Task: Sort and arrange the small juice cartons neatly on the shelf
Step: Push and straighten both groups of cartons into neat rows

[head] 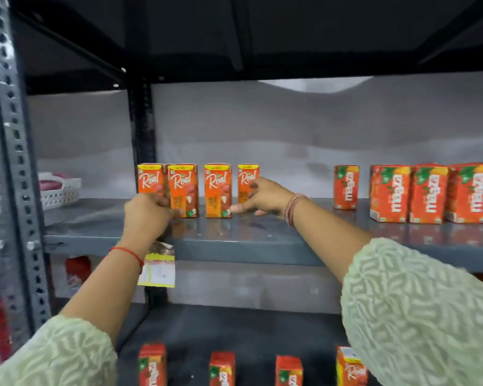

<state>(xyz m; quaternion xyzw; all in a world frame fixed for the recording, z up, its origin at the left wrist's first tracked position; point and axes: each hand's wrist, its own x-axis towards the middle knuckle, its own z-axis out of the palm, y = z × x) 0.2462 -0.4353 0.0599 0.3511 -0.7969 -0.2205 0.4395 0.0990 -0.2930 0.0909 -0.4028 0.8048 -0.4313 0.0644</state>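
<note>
A: We start at the grips; our left hand [148, 215], centre-left of the frame, has its fingers curled round the base of the first Real carton [150, 180], though we cannot tell how tightly; our right hand [265, 197], at centre, lies open, fingers spread against the fourth Real carton [247, 180], thumb low beside the third carton [218, 190].

B: So nothing is truly pinched on the right; we judge a sideways push there could tip the fourth carton, since the contact sits near its middle and it stands alone.

A: Agreed; and the second carton [183, 190] stands just beside the first, so a tug by our left hand could knock it over; tall narrow boxes should topple easily.

B: Outward from there, the shelf [248, 240] edge runs close in front of the row; a carton that falls forward may drop to the lower shelf.

A: The Maaza cartons [427, 193], right of frame, stand well apart; our sleeve [418, 302] is the only risk to them.
</note>
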